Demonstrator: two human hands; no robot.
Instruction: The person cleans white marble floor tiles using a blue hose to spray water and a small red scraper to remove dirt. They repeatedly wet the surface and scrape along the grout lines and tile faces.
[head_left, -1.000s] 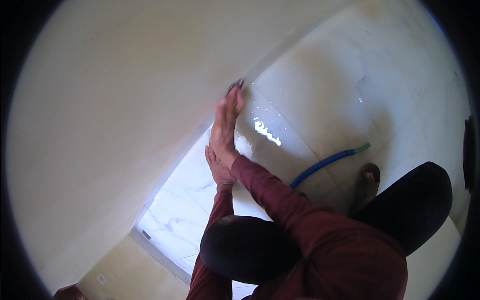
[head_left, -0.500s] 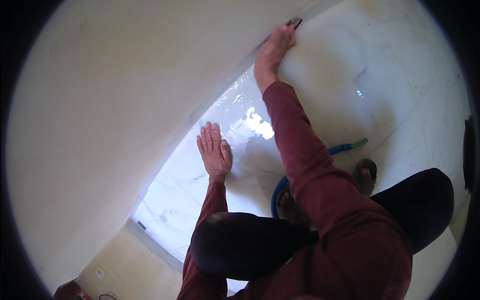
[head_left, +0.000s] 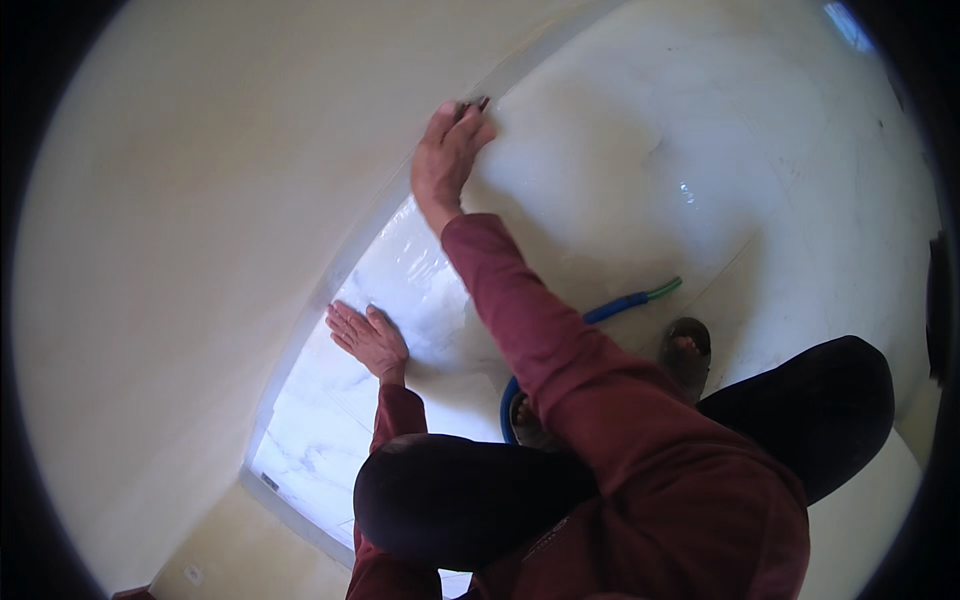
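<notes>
My right hand (head_left: 447,160) is closed around a small dark red object (head_left: 482,104), of which only an end shows past the fingers. It is against the grey strip (head_left: 400,180) at the foot of the wall, so the object's kind cannot be made out. Lower and to the left, my left hand (head_left: 370,342) lies flat with fingers apart on the wet pale marbled floor (head_left: 600,180). Its fingertips come up to the same strip. Water glints on the floor between the two hands.
A plain cream wall (head_left: 200,200) rises along the left. By my sandalled feet (head_left: 686,352) lies a blue hose (head_left: 615,307) with a green end (head_left: 664,288). My bent knees (head_left: 470,495) are close below my arms. A small dark piece (head_left: 269,482) is at the floor's lower left corner.
My right hand has slid along the foot of the wall, leftward and nearer, still holding the dark red object. My left hand has moved left until its fingertips are at the strip.
</notes>
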